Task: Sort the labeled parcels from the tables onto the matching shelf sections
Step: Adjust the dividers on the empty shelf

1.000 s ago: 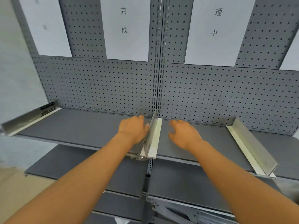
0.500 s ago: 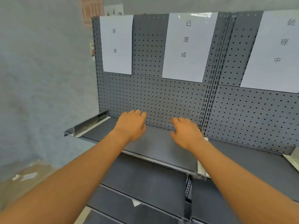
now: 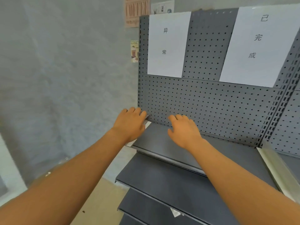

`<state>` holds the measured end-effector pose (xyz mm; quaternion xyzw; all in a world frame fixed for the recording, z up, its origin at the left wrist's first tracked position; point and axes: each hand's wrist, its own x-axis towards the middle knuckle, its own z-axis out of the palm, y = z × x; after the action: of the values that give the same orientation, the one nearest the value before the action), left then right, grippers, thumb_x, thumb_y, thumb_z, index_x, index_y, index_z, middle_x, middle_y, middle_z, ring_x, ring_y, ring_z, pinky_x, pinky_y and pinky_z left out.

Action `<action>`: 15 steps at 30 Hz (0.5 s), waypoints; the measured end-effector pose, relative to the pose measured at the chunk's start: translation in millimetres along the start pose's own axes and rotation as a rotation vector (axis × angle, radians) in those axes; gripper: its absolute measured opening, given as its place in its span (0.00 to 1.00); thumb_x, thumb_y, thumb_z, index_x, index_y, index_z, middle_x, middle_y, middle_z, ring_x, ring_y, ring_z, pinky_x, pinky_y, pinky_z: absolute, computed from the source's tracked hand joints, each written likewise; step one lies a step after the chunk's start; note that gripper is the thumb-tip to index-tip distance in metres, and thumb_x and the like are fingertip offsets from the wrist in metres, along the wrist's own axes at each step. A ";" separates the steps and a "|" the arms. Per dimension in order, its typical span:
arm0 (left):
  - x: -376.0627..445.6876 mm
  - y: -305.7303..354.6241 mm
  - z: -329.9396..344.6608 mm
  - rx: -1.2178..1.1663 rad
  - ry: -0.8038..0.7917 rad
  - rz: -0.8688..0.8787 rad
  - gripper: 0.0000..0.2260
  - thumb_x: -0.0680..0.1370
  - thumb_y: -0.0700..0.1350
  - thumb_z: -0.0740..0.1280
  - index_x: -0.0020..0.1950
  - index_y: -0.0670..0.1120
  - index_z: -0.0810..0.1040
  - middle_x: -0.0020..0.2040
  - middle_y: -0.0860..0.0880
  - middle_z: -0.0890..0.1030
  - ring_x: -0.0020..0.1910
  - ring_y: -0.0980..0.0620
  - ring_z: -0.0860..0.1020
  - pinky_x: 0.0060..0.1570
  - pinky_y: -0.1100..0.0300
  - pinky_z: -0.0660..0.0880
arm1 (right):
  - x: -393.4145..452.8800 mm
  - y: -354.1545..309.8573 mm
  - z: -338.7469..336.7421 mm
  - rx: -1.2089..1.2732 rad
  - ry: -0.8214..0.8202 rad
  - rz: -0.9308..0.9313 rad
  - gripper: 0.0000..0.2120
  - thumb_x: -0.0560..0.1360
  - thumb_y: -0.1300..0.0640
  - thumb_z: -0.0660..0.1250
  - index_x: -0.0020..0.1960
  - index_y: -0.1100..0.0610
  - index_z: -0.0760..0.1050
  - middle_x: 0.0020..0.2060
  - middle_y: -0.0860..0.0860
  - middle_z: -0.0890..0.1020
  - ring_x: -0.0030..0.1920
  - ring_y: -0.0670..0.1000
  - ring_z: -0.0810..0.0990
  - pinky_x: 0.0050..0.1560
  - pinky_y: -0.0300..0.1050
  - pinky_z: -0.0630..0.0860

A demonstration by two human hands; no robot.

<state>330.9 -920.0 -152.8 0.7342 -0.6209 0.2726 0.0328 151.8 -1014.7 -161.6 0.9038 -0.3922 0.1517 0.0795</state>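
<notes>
Fingers (image 3: 138, 111) of your left hand (image 3: 129, 124) and right hand (image 3: 183, 129) are relaxed and hold nothing, palms down over the top shelf (image 3: 155, 143) at its left end, below the 异常 sign (image 3: 168, 44). No parcel is visible.

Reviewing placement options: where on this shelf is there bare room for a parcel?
Top shelf is bare from the right hand to the metal divider. The lower shelf is bare too. Tightest at the shelf's left end, under the left hand.

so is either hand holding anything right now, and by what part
Nothing is held. The left hand and the right hand both reach over the top shelf with loosely spread fingers. No parcel is in view.
</notes>
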 end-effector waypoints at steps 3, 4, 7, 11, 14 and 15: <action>7.8 -29.0 21.2 0.004 -0.021 -0.023 0.17 0.82 0.51 0.57 0.68 0.46 0.70 0.63 0.45 0.75 0.61 0.44 0.73 0.58 0.52 0.69 | 32.0 -18.8 14.7 0.008 -0.017 -0.015 0.20 0.81 0.54 0.57 0.72 0.55 0.64 0.63 0.54 0.74 0.63 0.56 0.70 0.61 0.49 0.67; 10.6 -37.3 28.7 0.010 -0.024 -0.024 0.17 0.82 0.51 0.57 0.68 0.46 0.69 0.63 0.45 0.75 0.61 0.44 0.73 0.58 0.52 0.69 | 42.7 -23.9 20.9 0.016 -0.019 -0.022 0.20 0.81 0.54 0.57 0.72 0.55 0.64 0.63 0.54 0.74 0.63 0.56 0.70 0.61 0.49 0.67; 20.9 -59.0 50.4 0.020 -0.048 -0.030 0.18 0.82 0.51 0.56 0.70 0.46 0.68 0.64 0.45 0.74 0.62 0.44 0.72 0.59 0.51 0.69 | 74.3 -37.5 40.8 0.057 -0.047 -0.031 0.20 0.82 0.53 0.57 0.73 0.55 0.63 0.64 0.54 0.74 0.64 0.56 0.70 0.61 0.49 0.67; 39.1 -83.8 74.6 0.021 -0.081 -0.031 0.18 0.82 0.51 0.57 0.70 0.46 0.68 0.65 0.45 0.74 0.62 0.44 0.72 0.60 0.51 0.69 | 115.1 -55.3 67.8 0.120 -0.127 -0.001 0.20 0.82 0.52 0.58 0.71 0.56 0.64 0.62 0.55 0.75 0.62 0.58 0.73 0.57 0.50 0.70; 46.5 -102.4 89.7 -0.005 -0.072 -0.036 0.18 0.82 0.51 0.57 0.70 0.46 0.68 0.64 0.45 0.74 0.61 0.44 0.73 0.59 0.51 0.70 | 136.5 -73.2 88.1 0.184 -0.197 0.051 0.18 0.81 0.53 0.58 0.69 0.58 0.66 0.60 0.56 0.76 0.59 0.58 0.75 0.50 0.48 0.71; 47.6 -108.6 94.6 -0.015 -0.073 -0.034 0.18 0.82 0.51 0.57 0.70 0.46 0.68 0.64 0.45 0.74 0.61 0.44 0.73 0.59 0.51 0.70 | 141.1 -79.9 93.9 0.214 -0.233 0.082 0.17 0.82 0.52 0.58 0.68 0.59 0.67 0.59 0.57 0.76 0.58 0.58 0.76 0.48 0.48 0.71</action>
<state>469.7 -974.4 -180.6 0.7539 -0.6111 0.2403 0.0204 321.4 -1081.7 -204.5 0.9018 -0.4168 0.0900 -0.0697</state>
